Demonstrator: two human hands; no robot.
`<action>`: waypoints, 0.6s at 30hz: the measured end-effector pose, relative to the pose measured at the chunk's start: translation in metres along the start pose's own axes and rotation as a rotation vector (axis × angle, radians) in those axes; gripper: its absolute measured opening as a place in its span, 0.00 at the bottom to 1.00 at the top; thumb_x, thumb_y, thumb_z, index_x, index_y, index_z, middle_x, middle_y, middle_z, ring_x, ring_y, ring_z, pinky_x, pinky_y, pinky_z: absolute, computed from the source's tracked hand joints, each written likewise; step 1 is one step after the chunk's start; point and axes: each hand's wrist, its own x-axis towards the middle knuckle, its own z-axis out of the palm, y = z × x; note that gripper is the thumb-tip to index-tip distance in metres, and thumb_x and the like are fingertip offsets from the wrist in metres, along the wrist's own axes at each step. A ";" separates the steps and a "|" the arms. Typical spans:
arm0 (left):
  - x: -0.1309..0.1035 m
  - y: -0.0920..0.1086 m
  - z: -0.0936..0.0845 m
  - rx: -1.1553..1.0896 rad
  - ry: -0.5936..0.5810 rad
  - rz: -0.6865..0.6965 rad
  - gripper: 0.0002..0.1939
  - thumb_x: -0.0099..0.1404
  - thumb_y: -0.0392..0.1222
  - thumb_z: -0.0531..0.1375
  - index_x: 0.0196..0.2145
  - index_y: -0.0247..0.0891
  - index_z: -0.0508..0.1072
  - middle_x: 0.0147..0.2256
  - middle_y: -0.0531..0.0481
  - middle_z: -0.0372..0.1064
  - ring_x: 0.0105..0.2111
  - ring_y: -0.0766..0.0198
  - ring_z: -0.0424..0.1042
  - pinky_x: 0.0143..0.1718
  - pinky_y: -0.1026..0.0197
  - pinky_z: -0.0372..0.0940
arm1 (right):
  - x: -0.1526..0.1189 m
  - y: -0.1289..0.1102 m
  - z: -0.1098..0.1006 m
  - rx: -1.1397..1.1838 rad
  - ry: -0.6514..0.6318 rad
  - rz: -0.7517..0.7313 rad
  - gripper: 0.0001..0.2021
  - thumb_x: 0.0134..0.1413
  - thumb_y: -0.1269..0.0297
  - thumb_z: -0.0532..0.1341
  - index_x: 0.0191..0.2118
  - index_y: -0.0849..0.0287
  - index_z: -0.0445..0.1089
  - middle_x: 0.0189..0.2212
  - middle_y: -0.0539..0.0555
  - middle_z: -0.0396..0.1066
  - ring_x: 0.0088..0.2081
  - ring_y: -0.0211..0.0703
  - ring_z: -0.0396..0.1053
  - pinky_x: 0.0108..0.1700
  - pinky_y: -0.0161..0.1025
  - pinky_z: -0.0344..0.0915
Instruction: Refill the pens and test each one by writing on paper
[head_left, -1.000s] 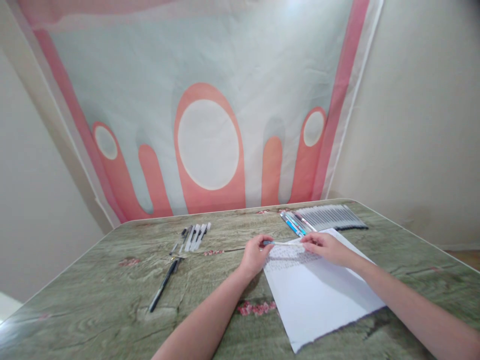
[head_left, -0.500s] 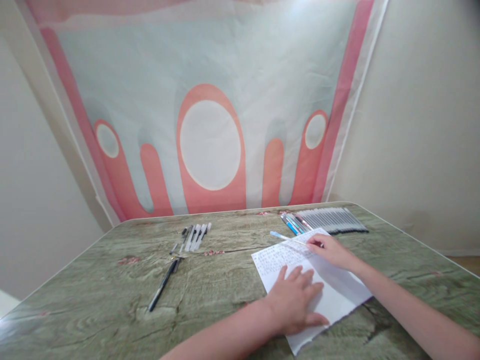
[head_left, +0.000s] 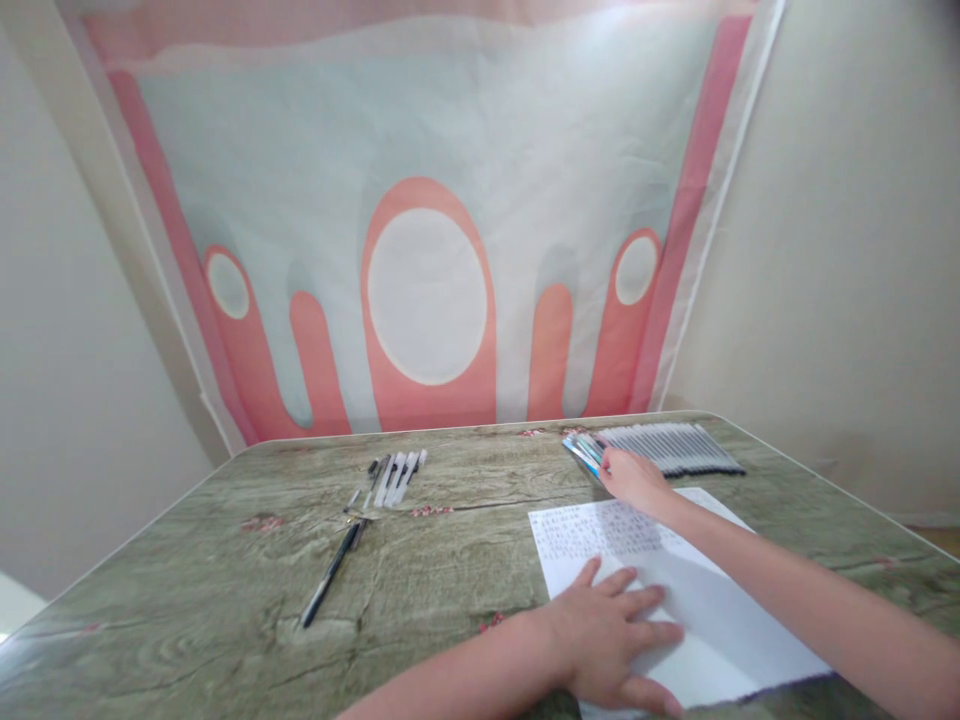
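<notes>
My left hand (head_left: 619, 635) lies flat with spread fingers on a white sheet of paper (head_left: 720, 630). Rows of small handwriting cover the sheet's upper part. Beyond the paper's far edge, my right hand (head_left: 634, 480) has its fingers pinched on the near end of a light-blue pen (head_left: 587, 448). This pen is over a small group of coloured pens, among them a blue pen (head_left: 579, 457). My fingers hide part of the group. Directly right of it runs a long row of clear pens or refills with dark tips (head_left: 679, 448).
At left on the wood-patterned table (head_left: 187, 600) lie several whitish translucent pen parts (head_left: 397, 478), small dark pieces (head_left: 373, 466) and a black pen (head_left: 330, 575). A pink and grey printed cloth (head_left: 427, 120) hangs behind the table.
My right hand has moved from the paper, away from me, to the coloured pens, taking the light-blue pen along. The paper has shifted toward me and turned, with my left hand on it.
</notes>
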 end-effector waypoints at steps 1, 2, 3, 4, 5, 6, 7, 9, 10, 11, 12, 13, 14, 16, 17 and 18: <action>-0.001 0.001 -0.001 0.006 -0.009 0.004 0.32 0.60 0.60 0.41 0.59 0.44 0.47 0.61 0.49 0.38 0.60 0.49 0.37 0.55 0.40 0.35 | 0.002 -0.005 0.001 -0.027 -0.013 0.013 0.09 0.50 0.63 0.53 0.33 0.60 0.68 0.30 0.59 0.72 0.32 0.47 0.69 0.29 0.37 0.55; -0.001 0.001 -0.002 0.012 -0.014 0.006 0.32 0.61 0.60 0.40 0.59 0.44 0.46 0.61 0.49 0.38 0.60 0.49 0.37 0.55 0.40 0.35 | 0.004 -0.009 0.002 -0.046 -0.026 0.020 0.09 0.50 0.63 0.53 0.34 0.61 0.67 0.31 0.60 0.72 0.33 0.47 0.69 0.30 0.37 0.56; -0.002 0.001 -0.003 0.017 -0.017 0.007 0.32 0.61 0.60 0.40 0.59 0.43 0.47 0.61 0.49 0.38 0.60 0.49 0.37 0.55 0.40 0.35 | 0.005 -0.013 0.004 -0.058 -0.040 0.019 0.10 0.50 0.64 0.53 0.35 0.62 0.66 0.31 0.60 0.72 0.34 0.48 0.69 0.31 0.37 0.57; -0.002 0.000 -0.004 0.022 -0.016 0.008 0.32 0.61 0.59 0.40 0.59 0.43 0.47 0.61 0.49 0.38 0.60 0.49 0.37 0.55 0.40 0.35 | 0.006 -0.016 0.006 -0.066 -0.051 0.016 0.10 0.50 0.64 0.53 0.36 0.62 0.66 0.32 0.61 0.72 0.35 0.48 0.69 0.32 0.37 0.57; -0.002 0.000 -0.004 0.025 -0.014 0.011 0.31 0.61 0.59 0.40 0.59 0.43 0.47 0.61 0.49 0.38 0.60 0.50 0.37 0.55 0.40 0.35 | 0.006 -0.018 0.008 -0.071 -0.059 0.013 0.10 0.50 0.64 0.52 0.37 0.63 0.65 0.32 0.61 0.71 0.35 0.49 0.69 0.32 0.38 0.58; -0.002 -0.001 -0.004 0.027 -0.012 0.014 0.31 0.61 0.59 0.40 0.59 0.43 0.47 0.61 0.49 0.38 0.60 0.50 0.37 0.55 0.41 0.35 | 0.006 -0.020 0.010 -0.075 -0.066 0.014 0.11 0.50 0.65 0.52 0.38 0.63 0.65 0.33 0.62 0.71 0.36 0.49 0.69 0.33 0.38 0.58; -0.002 -0.001 -0.004 0.026 -0.010 0.017 0.31 0.61 0.59 0.40 0.59 0.43 0.47 0.61 0.49 0.38 0.60 0.50 0.37 0.55 0.41 0.35 | 0.006 -0.022 0.012 -0.079 -0.073 0.017 0.11 0.50 0.65 0.52 0.39 0.64 0.65 0.33 0.62 0.71 0.36 0.50 0.69 0.33 0.39 0.59; -0.001 -0.002 -0.004 0.024 -0.007 0.024 0.31 0.61 0.58 0.40 0.59 0.44 0.47 0.61 0.49 0.39 0.60 0.50 0.37 0.56 0.41 0.35 | 0.007 -0.023 0.015 -0.087 -0.088 0.031 0.12 0.50 0.66 0.52 0.40 0.64 0.64 0.33 0.63 0.71 0.37 0.51 0.69 0.34 0.40 0.59; -0.001 -0.002 -0.004 0.027 -0.007 0.026 0.31 0.61 0.58 0.41 0.59 0.44 0.47 0.61 0.49 0.39 0.60 0.50 0.37 0.55 0.41 0.35 | 0.007 -0.023 0.016 -0.090 -0.094 0.039 0.12 0.50 0.66 0.53 0.40 0.64 0.64 0.33 0.63 0.71 0.38 0.52 0.69 0.34 0.40 0.59; -0.001 -0.002 -0.003 0.032 -0.008 0.028 0.31 0.61 0.58 0.41 0.59 0.44 0.47 0.61 0.49 0.39 0.60 0.50 0.37 0.55 0.41 0.35 | 0.007 -0.023 0.016 -0.091 -0.096 0.046 0.12 0.50 0.65 0.53 0.40 0.64 0.64 0.33 0.63 0.71 0.38 0.52 0.69 0.34 0.41 0.59; -0.001 -0.002 -0.003 0.039 -0.012 0.028 0.31 0.61 0.58 0.41 0.59 0.44 0.47 0.61 0.49 0.39 0.60 0.50 0.37 0.55 0.41 0.36 | 0.007 -0.023 0.016 -0.091 -0.093 0.052 0.12 0.50 0.65 0.53 0.40 0.63 0.64 0.33 0.62 0.71 0.38 0.52 0.69 0.34 0.41 0.60; -0.001 -0.002 -0.002 0.048 -0.016 0.028 0.31 0.61 0.57 0.41 0.59 0.44 0.47 0.61 0.49 0.39 0.60 0.50 0.37 0.55 0.41 0.36 | 0.007 -0.023 0.016 -0.091 -0.086 0.054 0.11 0.50 0.65 0.53 0.39 0.63 0.64 0.33 0.62 0.71 0.37 0.53 0.69 0.34 0.41 0.59; 0.000 -0.002 -0.002 0.057 -0.020 0.026 0.31 0.61 0.57 0.42 0.59 0.44 0.47 0.61 0.49 0.39 0.60 0.50 0.37 0.55 0.41 0.37 | 0.006 -0.025 0.015 -0.092 -0.070 0.052 0.11 0.50 0.65 0.53 0.39 0.63 0.64 0.33 0.62 0.70 0.37 0.53 0.69 0.34 0.41 0.59; 0.000 -0.002 -0.001 0.074 -0.024 0.024 0.31 0.61 0.57 0.43 0.59 0.43 0.47 0.61 0.48 0.39 0.60 0.50 0.36 0.55 0.41 0.37 | 0.004 -0.030 0.013 -0.092 -0.018 0.018 0.10 0.50 0.65 0.53 0.37 0.63 0.64 0.32 0.62 0.70 0.37 0.53 0.68 0.33 0.41 0.59; 0.001 -0.002 0.000 0.080 -0.022 0.025 0.31 0.61 0.56 0.43 0.59 0.43 0.47 0.60 0.49 0.39 0.60 0.50 0.36 0.55 0.41 0.37 | 0.002 -0.035 0.012 -0.086 0.010 -0.010 0.10 0.50 0.65 0.53 0.37 0.63 0.64 0.32 0.62 0.70 0.36 0.53 0.68 0.33 0.41 0.58; 0.001 -0.003 0.000 0.084 -0.017 0.027 0.30 0.61 0.56 0.44 0.59 0.44 0.47 0.60 0.49 0.40 0.60 0.50 0.37 0.55 0.41 0.37 | 0.001 -0.041 0.010 -0.071 0.032 -0.044 0.09 0.50 0.65 0.53 0.36 0.63 0.64 0.32 0.62 0.70 0.36 0.52 0.68 0.33 0.40 0.58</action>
